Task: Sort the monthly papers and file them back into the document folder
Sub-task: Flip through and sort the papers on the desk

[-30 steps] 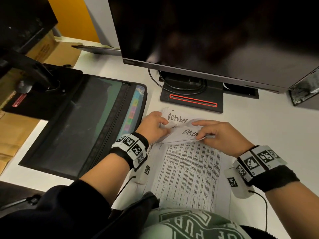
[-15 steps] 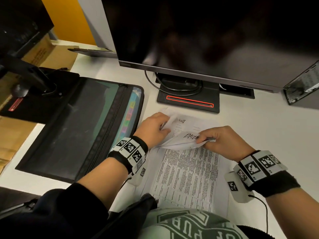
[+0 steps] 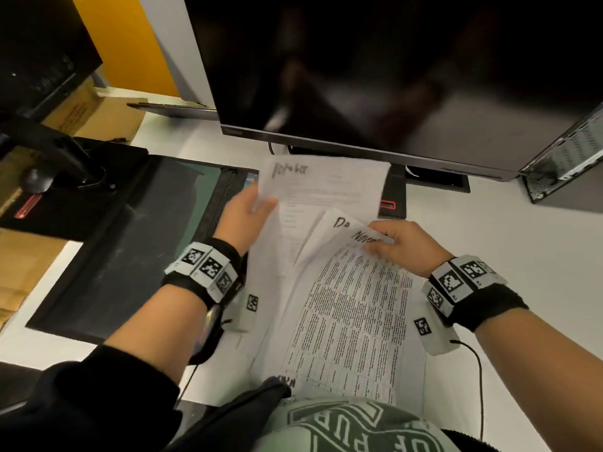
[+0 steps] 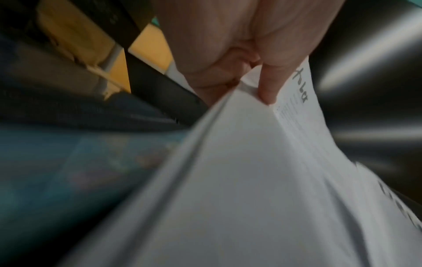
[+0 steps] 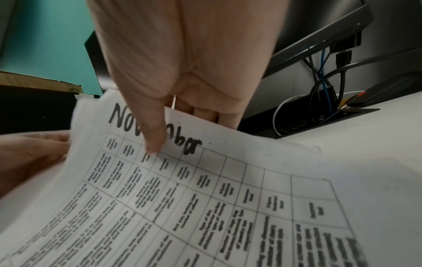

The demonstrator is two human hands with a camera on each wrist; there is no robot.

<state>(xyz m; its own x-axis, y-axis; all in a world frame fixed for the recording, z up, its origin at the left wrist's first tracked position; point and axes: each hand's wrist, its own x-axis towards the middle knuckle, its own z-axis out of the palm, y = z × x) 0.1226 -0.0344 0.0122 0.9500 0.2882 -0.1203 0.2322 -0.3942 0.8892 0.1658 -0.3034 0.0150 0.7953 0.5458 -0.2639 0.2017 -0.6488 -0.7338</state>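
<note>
A stack of white monthly papers lies on the white desk in front of me. My left hand [image 3: 253,207] pinches the left edge of a lifted October sheet [image 3: 326,184], thumb on top [image 4: 266,94]; that sheet [image 4: 239,180] is raised toward the monitor. My right hand [image 3: 396,243] pinches the top edge of the November sheet [image 3: 355,321], a printed table, with the thumb pressed across its heading [image 5: 155,137]. A sheet starting "De" [image 3: 336,223] peeks out between them. The black document folder [image 3: 137,246] lies open at the left, its coloured tabs mostly hidden by the lifted paper.
A large dark monitor [image 3: 391,76] stands right behind the papers on its base [image 3: 394,197]. A second monitor stand [image 3: 62,164] sits on the folder's far left. A computer case [image 3: 567,161] is at the right, cardboard [image 3: 94,115] at the back left.
My left hand has lifted the October sheet up and back toward the monitor, uncovering the sheets below. My right hand now pinches the November sheet where the December heading showed before.
</note>
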